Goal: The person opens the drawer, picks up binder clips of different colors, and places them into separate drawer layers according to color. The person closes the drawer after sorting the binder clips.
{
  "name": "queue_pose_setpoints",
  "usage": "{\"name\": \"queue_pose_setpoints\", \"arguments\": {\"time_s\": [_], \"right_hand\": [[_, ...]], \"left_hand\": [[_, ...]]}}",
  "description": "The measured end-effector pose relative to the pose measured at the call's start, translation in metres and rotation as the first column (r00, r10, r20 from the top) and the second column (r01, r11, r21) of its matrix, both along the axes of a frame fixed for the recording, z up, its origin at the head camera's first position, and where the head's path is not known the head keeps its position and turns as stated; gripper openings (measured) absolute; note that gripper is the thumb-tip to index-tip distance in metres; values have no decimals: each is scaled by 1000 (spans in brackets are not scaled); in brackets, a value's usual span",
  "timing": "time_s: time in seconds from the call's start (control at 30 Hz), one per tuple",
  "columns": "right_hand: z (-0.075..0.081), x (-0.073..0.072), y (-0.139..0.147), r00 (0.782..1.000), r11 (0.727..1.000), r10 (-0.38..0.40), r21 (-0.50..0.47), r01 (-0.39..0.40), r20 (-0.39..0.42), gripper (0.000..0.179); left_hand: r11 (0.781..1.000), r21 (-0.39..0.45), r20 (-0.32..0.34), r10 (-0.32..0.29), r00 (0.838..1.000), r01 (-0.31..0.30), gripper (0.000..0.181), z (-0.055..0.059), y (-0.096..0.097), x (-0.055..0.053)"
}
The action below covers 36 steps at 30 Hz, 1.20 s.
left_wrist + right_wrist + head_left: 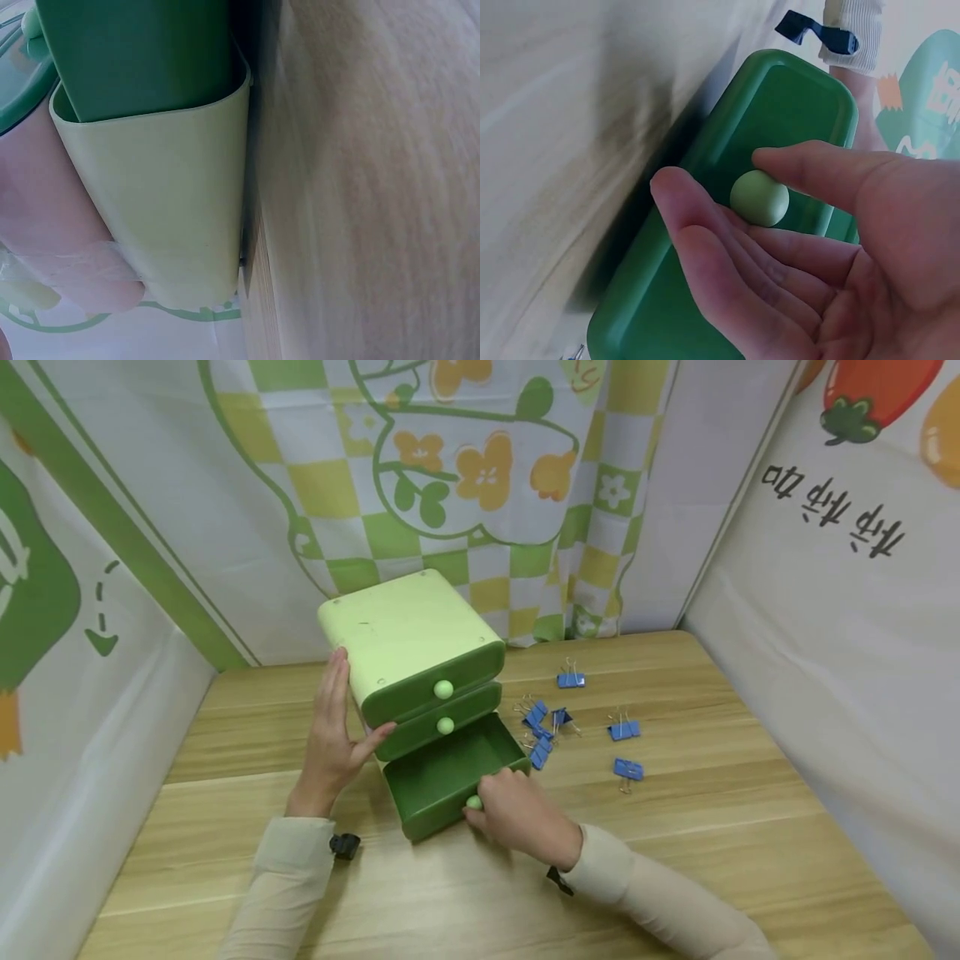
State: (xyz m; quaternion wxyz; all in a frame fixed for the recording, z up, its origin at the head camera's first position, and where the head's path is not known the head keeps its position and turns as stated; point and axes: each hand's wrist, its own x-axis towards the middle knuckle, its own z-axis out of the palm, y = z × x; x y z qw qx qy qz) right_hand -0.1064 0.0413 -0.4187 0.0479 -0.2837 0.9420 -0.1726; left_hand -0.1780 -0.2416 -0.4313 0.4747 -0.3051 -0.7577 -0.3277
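Note:
A small drawer cabinet (412, 627) with a pale yellow-green top and three dark green drawers stands on the table. Its bottom drawer (433, 820) is pulled well out, and the inside that shows is bare. My right hand (521, 814) holds that drawer's round light-green knob (760, 199), thumb on one side and curled fingers on the other. Against the cabinet's left side rests my left hand (330, 743), fingers straight, its thumb reaching the middle drawer's front edge. In the left wrist view, the green drawer (142, 60) juts from its pale shell (165, 202).
Several blue binder clips (570, 680) lie scattered on the wooden table (675, 827) to the right of the cabinet, some close beside the open drawer. A patterned curtain (480, 527) hangs behind the table, with printed white cloth on both sides.

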Motion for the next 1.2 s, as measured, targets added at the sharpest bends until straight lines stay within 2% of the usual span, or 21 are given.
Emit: {"name": "queue_pose_setpoints", "arguments": {"time_s": [0.3, 0.43, 0.53, 0.67, 0.77, 0.83, 0.9, 1.03, 1.13, 1.2], "right_hand": [[-4, 5, 2, 999, 1000, 2, 21, -1, -50, 61], [-6, 5, 4, 998, 1000, 7, 29, -5, -58, 61], [-7, 6, 9, 999, 999, 28, 20, -27, -19, 59], [2, 6, 22, 989, 997, 73, -18, -71, 130, 57], [20, 1, 35, 975, 996, 92, -32, -87, 203, 57], [35, -6, 45, 975, 995, 96, -41, -89, 201, 54], [49, -16, 54, 980, 995, 88, -64, -77, 177, 48], [65, -40, 68, 996, 995, 45, -93, -38, 77, 38], [68, -60, 73, 999, 996, 40, -78, -40, -3, 26], [67, -72, 74, 996, 995, 84, -55, -86, -38, 11]], "left_hand": [[1000, -4, -18, -1, 1000, 1, 95, 6, 0, -2], [1000, -4, 1, 5, 1000, -5, 94, 8, 0, -2], [1000, 9, 32, -13, 999, 13, 93, 8, -1, 0], [995, 66, 96, -76, 993, 70, 91, 14, -5, 2], [985, 123, 125, -136, 983, 120, 89, 26, -7, -1], [978, 151, 122, -165, 979, 146, 85, 38, -7, -5], [976, 159, 113, -169, 979, 150, 77, 51, -7, -9], [976, 197, 120, -118, 986, 93, 56, 80, -5, -19], [963, 270, 189, -76, 979, 22, 48, 101, -2, -23], [949, 315, 262, -57, 963, -30, 45, 109, -5, -31]]}}
